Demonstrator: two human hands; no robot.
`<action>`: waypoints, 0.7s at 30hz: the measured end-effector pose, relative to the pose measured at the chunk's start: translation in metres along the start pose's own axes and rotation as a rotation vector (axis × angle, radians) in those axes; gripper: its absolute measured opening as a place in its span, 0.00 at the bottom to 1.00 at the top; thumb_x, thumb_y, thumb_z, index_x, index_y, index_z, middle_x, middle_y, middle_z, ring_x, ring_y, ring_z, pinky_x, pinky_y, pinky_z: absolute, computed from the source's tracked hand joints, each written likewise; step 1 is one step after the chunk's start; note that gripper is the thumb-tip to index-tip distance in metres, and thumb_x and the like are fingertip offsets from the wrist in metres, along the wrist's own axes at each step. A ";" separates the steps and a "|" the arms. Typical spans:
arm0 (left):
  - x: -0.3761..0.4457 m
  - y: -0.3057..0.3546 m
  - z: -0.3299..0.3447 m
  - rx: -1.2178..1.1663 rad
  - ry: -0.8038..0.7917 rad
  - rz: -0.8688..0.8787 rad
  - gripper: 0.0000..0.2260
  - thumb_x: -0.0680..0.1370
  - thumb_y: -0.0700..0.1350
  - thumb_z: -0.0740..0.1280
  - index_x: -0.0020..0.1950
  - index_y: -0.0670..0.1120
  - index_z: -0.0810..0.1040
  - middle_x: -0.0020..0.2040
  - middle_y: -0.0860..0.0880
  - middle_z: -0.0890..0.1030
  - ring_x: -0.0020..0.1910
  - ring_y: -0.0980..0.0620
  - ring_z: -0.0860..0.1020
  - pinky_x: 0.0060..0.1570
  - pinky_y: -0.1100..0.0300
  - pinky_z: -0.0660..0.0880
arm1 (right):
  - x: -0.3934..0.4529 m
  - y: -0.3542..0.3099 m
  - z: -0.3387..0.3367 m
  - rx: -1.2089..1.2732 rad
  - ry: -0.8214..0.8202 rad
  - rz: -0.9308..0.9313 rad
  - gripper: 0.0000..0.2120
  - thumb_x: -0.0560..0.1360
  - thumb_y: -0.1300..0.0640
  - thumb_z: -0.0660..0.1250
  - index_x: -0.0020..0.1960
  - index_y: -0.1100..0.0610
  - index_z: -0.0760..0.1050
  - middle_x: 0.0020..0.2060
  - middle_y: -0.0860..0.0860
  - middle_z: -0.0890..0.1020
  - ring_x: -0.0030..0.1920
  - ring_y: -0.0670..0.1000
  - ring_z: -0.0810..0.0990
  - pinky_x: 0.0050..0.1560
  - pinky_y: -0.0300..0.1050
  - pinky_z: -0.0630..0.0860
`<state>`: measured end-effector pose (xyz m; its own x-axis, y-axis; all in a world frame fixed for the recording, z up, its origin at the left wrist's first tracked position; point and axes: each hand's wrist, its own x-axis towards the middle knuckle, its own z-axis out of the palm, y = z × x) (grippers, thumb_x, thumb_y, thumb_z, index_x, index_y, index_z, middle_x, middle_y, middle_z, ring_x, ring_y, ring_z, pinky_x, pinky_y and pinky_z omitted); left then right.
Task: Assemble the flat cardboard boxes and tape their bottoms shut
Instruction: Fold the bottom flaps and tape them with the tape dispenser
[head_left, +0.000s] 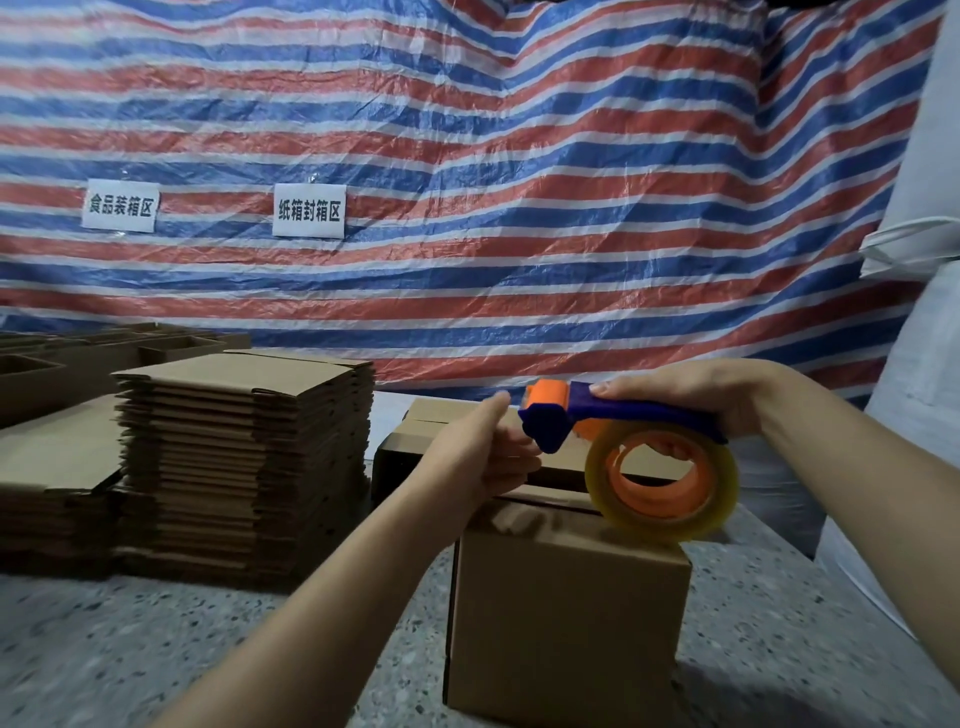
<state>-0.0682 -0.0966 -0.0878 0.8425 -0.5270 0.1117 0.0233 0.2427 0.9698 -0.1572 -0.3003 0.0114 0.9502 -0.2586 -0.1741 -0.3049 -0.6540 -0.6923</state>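
Right hand (691, 400) clenched around the blue handle of a tape gun (597, 415), thumb laid along the top. Roll (662, 480) of clear tape on its orange hub, hanging under the handle, lower rim touching the top of a box (566, 623). Left hand (483, 457) up at the gun's nose, fingers curled at the blade end; pinching tape or not, cannot tell. Box standing upright on speckled floor (156, 649), flaps folded shut on top, seam running under the roll. Second box (415, 441) just behind, partly hidden by the left hand. Tall stack (244, 467) of flat cartons to the left, lower stack (52, 499) beside it. Open made-up boxes (104, 348) farther back left. Striped tarp (519, 156) behind, bearing two white signs (309, 210).
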 end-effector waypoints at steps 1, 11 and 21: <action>0.000 -0.001 0.001 0.013 -0.012 -0.009 0.18 0.81 0.52 0.62 0.39 0.43 0.82 0.39 0.44 0.86 0.42 0.49 0.85 0.44 0.56 0.77 | 0.000 0.000 0.000 0.006 0.001 0.005 0.39 0.55 0.30 0.76 0.52 0.59 0.81 0.37 0.54 0.85 0.29 0.47 0.81 0.29 0.40 0.77; 0.004 -0.007 0.009 0.068 0.092 -0.018 0.05 0.77 0.41 0.65 0.47 0.43 0.81 0.38 0.48 0.86 0.42 0.53 0.84 0.51 0.54 0.76 | 0.003 -0.001 -0.001 0.004 0.004 0.028 0.40 0.53 0.30 0.76 0.52 0.60 0.81 0.37 0.54 0.85 0.29 0.47 0.81 0.29 0.39 0.77; 0.015 -0.007 0.005 -0.258 0.402 -0.147 0.09 0.80 0.38 0.55 0.41 0.42 0.70 0.33 0.45 0.69 0.31 0.51 0.70 0.40 0.49 0.83 | -0.002 0.005 -0.021 -0.114 -0.041 0.102 0.41 0.58 0.30 0.75 0.59 0.60 0.79 0.42 0.55 0.86 0.34 0.48 0.82 0.34 0.41 0.79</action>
<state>-0.0585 -0.1097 -0.0915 0.9600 -0.2275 -0.1634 0.2465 0.4096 0.8783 -0.1623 -0.3177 0.0234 0.9149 -0.3007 -0.2695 -0.4035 -0.7030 -0.5856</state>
